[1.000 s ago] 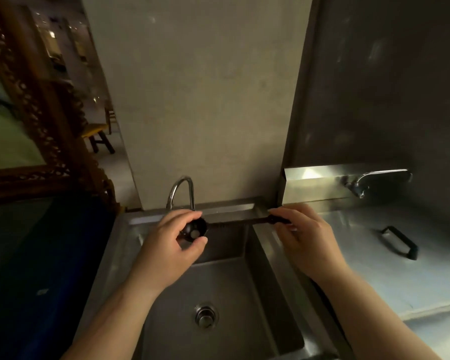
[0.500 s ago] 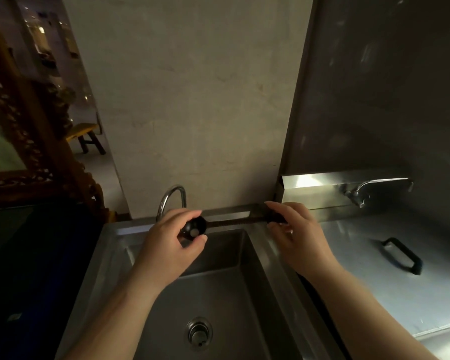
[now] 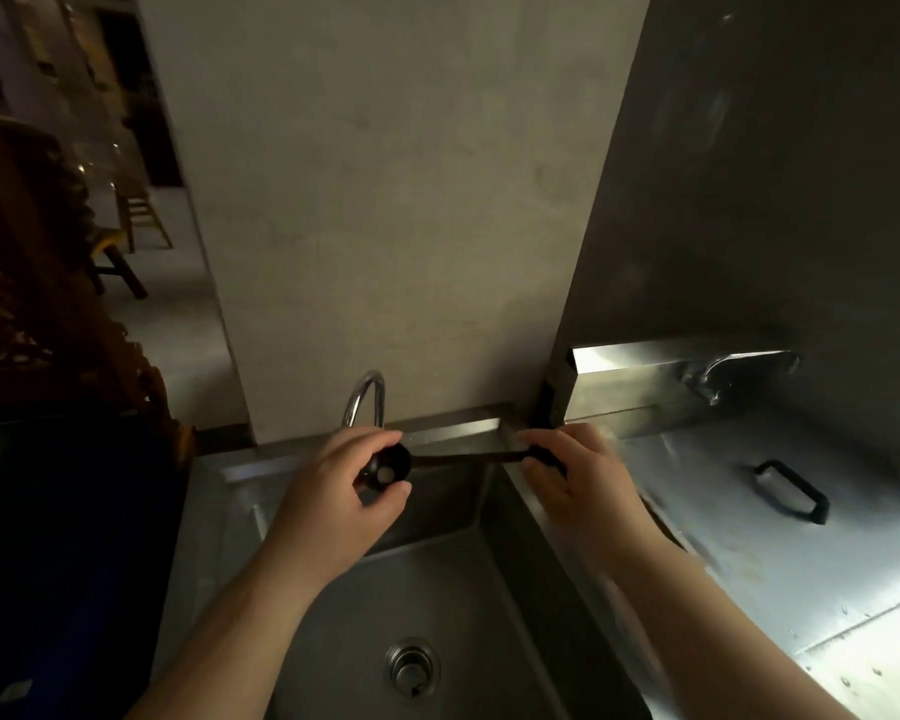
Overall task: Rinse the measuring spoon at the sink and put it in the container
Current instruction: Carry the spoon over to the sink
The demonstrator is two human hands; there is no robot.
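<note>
A dark long-handled measuring spoon (image 3: 458, 458) is held level over the back of the steel sink (image 3: 494, 553). My left hand (image 3: 333, 491) curls around its round bowl, thumb and fingers on either side, just under the curved chrome faucet (image 3: 366, 397). My right hand (image 3: 578, 480) pinches the far end of the handle above the sink's right rim. I cannot see water running. No container shows in view.
The drain (image 3: 411, 667) lies at the sink's bottom. To the right is a steel counter (image 3: 749, 543) with a black handle (image 3: 791, 491) on it and a raised steel ledge (image 3: 645, 376) behind. A plain wall stands behind the faucet; dark carved wood furniture sits at left.
Both hands keep the same hold on the spoon. The view has tilted upward a little, so hands and sink sit lower in frame.
</note>
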